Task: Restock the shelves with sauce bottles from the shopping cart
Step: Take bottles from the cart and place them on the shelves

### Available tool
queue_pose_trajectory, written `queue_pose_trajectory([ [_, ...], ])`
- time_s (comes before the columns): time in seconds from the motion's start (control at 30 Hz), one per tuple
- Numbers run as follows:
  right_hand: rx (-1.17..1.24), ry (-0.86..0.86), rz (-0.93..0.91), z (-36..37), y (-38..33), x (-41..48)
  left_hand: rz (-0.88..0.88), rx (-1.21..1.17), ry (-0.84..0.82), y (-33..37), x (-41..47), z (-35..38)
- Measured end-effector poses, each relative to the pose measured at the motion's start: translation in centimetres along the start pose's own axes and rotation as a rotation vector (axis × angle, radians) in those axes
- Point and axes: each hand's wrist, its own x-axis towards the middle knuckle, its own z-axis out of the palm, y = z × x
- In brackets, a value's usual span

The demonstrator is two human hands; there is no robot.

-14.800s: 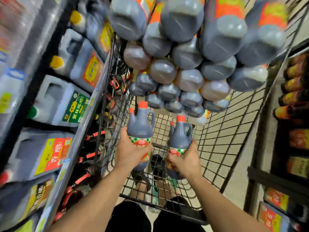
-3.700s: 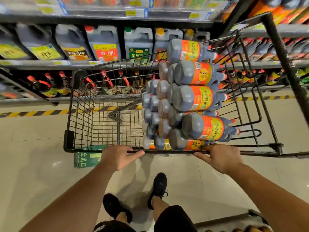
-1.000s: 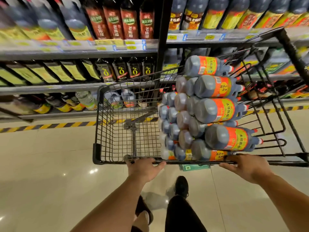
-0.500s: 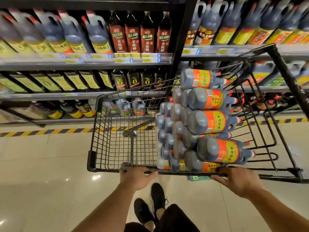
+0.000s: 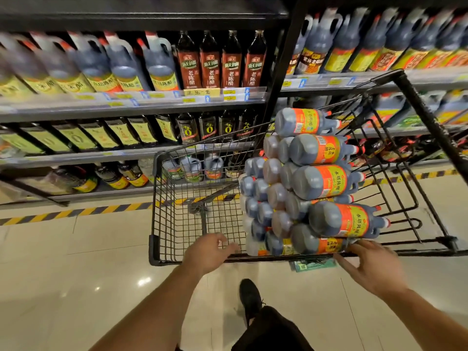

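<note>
Landmark: shopping cart (image 5: 164, 262), black wire, seen from its handle end; near rim runs across the lower middle of the view.
Sauce bottles (image 5: 316, 182): stacked on their sides in the right part of the shopping cart, several layers high, rising above its rim. Bases face left and toward the camera, red caps point right. Dark contents, orange and yellow labels. The left part of the basket shows bare wire.
Left hand (image 5: 207, 252): over the near rim, left of the stack. Fingers (image 5: 230, 248) loosely bent, reaching past the rail. Motion blur; cannot tell whether they clasp the rail or only lie on it.
Right hand (image 5: 372, 267): at the near rim, right of the stack's lowest bottle. Fingers (image 5: 345, 262) straight and spread, holding nothing, tips just beside the rail.
Shelves (image 5: 126, 105): beyond the far end of the cart, three tiers in view, price tags on the edges.
Handled jugs (image 5: 159, 64): top tier, yellow labels, blurred.
Tall dark bottles (image 5: 220, 62): four, brown-red labels, top tier, right of the jugs.
Floor (image 5: 76, 274): pale glossy tile under the cart.
Hazard stripe (image 5: 76, 212): yellow and black, along the shelf foot.
Black shoe (image 5: 249, 297): on the floor, on the near side of the cart.
</note>
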Motion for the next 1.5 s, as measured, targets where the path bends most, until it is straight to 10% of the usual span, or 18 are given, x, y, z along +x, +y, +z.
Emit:
queue_pose_trajectory([
  [0.23,-0.005,0.145,0.322,-4.1,-11.8,-1.7,0.253,0.014,0.068,-4.1,-1.7,-9.4],
  [0.63,0.195,0.253,0.266,-9.2,-33.9,2.7,0.413,0.042,0.145,-11.3,-5.4,-23.4],
  [1.17,0.539,0.294,0.439,-10.2,-40.8,20.5,0.626,0.271,0.109,-3.5,5.0,-36.8],
  [1.5,0.572,0.452,0.850,-11.8,-37.2,20.0,0.852,0.400,-0.099,6.7,12.2,-34.5],
])
